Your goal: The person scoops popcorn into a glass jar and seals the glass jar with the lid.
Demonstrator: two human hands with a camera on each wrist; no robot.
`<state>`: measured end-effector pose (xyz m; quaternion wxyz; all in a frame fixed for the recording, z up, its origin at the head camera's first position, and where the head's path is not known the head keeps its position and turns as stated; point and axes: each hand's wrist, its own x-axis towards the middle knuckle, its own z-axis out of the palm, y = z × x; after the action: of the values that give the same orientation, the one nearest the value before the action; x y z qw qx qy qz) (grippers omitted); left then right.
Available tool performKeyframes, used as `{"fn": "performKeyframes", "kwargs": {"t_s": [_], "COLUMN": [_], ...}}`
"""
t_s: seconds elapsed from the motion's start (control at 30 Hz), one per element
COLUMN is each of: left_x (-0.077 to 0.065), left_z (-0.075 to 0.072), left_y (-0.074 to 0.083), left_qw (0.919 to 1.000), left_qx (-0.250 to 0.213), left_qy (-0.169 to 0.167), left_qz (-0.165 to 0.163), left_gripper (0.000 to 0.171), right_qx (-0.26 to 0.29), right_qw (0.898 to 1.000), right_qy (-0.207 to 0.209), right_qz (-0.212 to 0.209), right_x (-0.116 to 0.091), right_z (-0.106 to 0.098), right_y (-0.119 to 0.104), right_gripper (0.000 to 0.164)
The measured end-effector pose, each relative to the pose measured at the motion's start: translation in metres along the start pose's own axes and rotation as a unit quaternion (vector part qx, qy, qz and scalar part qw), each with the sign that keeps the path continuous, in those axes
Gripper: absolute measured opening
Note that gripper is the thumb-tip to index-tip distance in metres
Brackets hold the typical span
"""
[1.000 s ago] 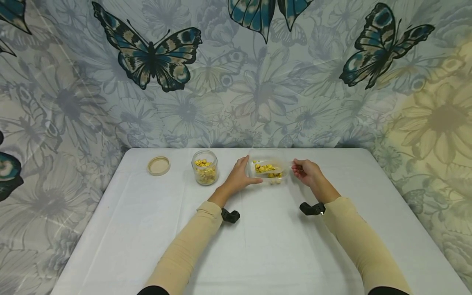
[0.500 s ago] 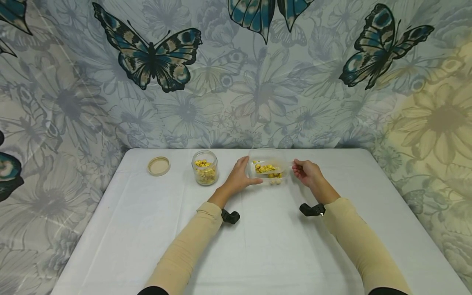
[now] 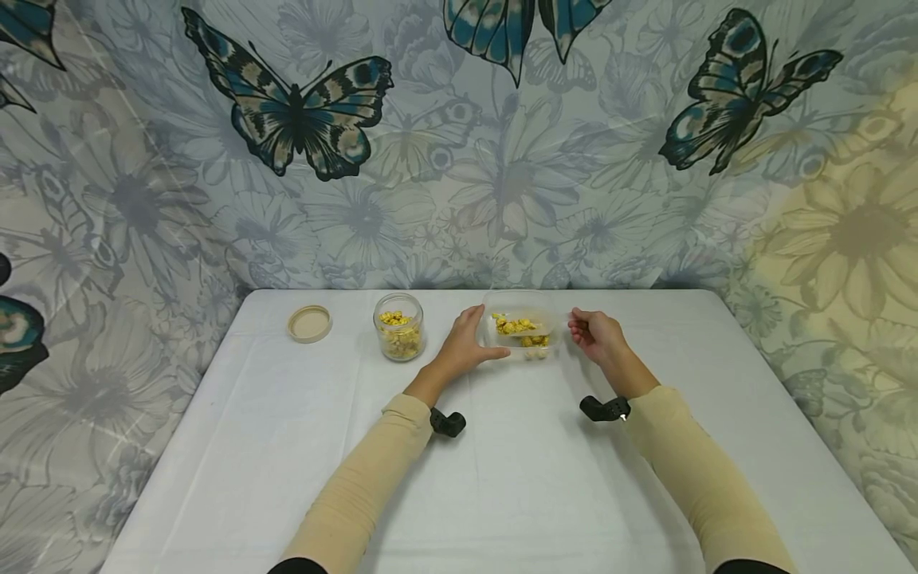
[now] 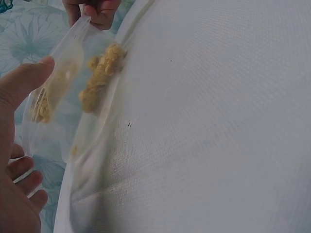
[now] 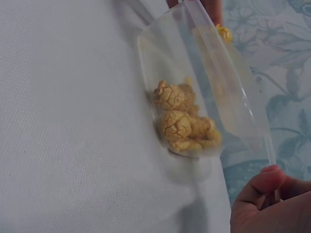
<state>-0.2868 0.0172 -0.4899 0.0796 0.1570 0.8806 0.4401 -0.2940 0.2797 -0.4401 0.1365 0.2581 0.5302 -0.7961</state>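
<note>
A clear plastic container (image 3: 527,298) with popcorn in it stands near the table's far edge. My left hand (image 3: 462,343) spans its left end, thumb along the near side and fingers toward the back. My right hand (image 3: 601,339) pinches the thin handle of a translucent scoop (image 5: 231,87) at the container's right side. Yellow popcorn (image 3: 512,325) lies in the scoop, inside the container. More popcorn pieces (image 5: 180,119) sit lower, against the container's near wall. The scoop's bowl is hard to tell from the clear plastic.
Left of the container stands an open glass jar (image 3: 378,325) of popcorn. A round beige-rimmed lid (image 3: 308,324) lies farther left. White cloth covers the table (image 3: 502,478), and a butterfly-patterned backdrop (image 3: 358,223) rises behind its far edge.
The popcorn in the scoop has spread slightly to the left. Both hands stay nearly in place, with the left hand still at the container and the right at the scoop's handle.
</note>
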Motion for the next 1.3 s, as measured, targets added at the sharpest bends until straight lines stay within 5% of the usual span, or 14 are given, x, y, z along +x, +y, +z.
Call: {"fn": "performKeyframes", "kwargs": {"t_s": [0.73,1.3], "left_x": [-0.004,-0.009], "left_z": [-0.002,-0.020], "left_y": [-0.002,0.011], "left_qw": [0.9996,0.9991], "left_qx": [0.014,0.028], "left_qy": [0.014,0.013], "left_qz": [0.020,0.028], "left_gripper": [0.095,0.090], "right_qx": [0.019,0.044], "right_qw": [0.999,0.997], "right_qy": [0.002,-0.020], "right_qz": [-0.038,-0.052], "right_x": [-0.007,-0.016], "right_z": [0.006,0.015], "right_y": [-0.005,-0.015], "right_gripper": [0.028,0.032]}}
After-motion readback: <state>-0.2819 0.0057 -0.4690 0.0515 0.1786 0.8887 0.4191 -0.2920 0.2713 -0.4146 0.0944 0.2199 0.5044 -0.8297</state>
